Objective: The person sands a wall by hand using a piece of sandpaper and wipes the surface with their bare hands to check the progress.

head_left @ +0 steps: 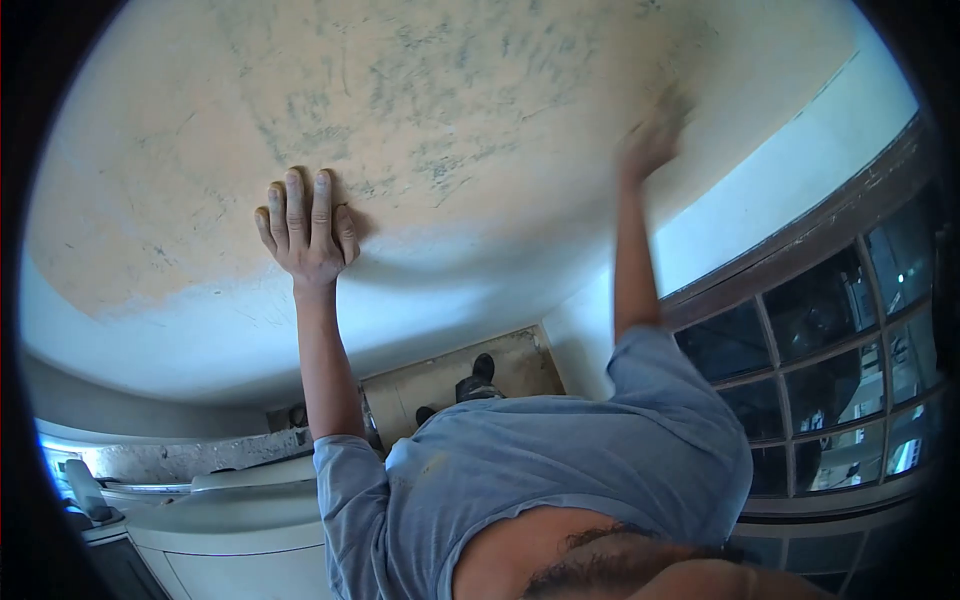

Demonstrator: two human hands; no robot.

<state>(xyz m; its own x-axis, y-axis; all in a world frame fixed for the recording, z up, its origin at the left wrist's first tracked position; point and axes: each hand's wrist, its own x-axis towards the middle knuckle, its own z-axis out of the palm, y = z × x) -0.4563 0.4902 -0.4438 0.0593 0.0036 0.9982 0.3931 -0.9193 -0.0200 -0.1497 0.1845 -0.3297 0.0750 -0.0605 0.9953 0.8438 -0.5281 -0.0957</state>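
My left hand (306, 225) lies flat against the wall (150, 210), fingers stretched up and slightly spread, with nothing in it. Dust whitens its fingertips. Higher up and to the right, my right hand (655, 135) is at the same wall, smeared by motion. Whether it holds anything cannot be made out. Between and above the hands, the wall's peach-coloured surface carries dark grey scuffs and scratches (440, 165). Lower down, the wall turns pale and whitish.
A framed glass-paned window or door (830, 370) stands close on the right, beside a white wall strip (800, 145). Below are my shoes (484, 368) on a bare floor (530, 365). At lower left is a pale cabinet-like unit (240, 520) with a grey object (88, 490) near it.
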